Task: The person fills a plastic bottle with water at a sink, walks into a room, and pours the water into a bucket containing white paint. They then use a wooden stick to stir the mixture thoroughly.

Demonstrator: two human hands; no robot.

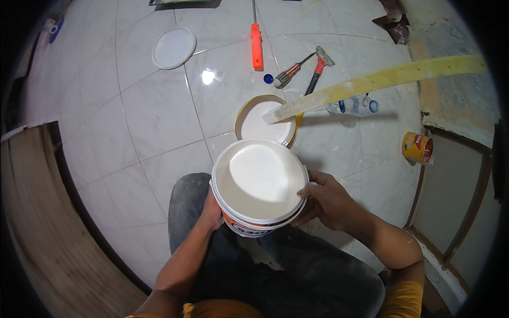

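Observation:
Both my hands hold a white plastic paint bucket (260, 213) above my lap. White liquid that looks like paint (257, 169) is inside it, and the bucket seems tipped slightly away from me. My left hand (212, 213) grips the bucket's left side, its fingers mostly hidden behind the wall. On the right, my right hand (324, 199) has its thumb by the rim and its fingers under the side. Just beyond the bucket stands a round yellow-rimmed container (242, 112) with white material in it. A long yellowish strip (366, 85) rests its whitened end over that container.
Farther off on the tiled floor lie a white round lid (174, 47), an orange-handled tool (256, 47), a screwdriver (288, 76), a scraper (319, 66) and a blue cap (268, 79). A plastic bottle (358, 105) and a yellow can (417, 148) are right. Wooden boards (58, 222) stand left.

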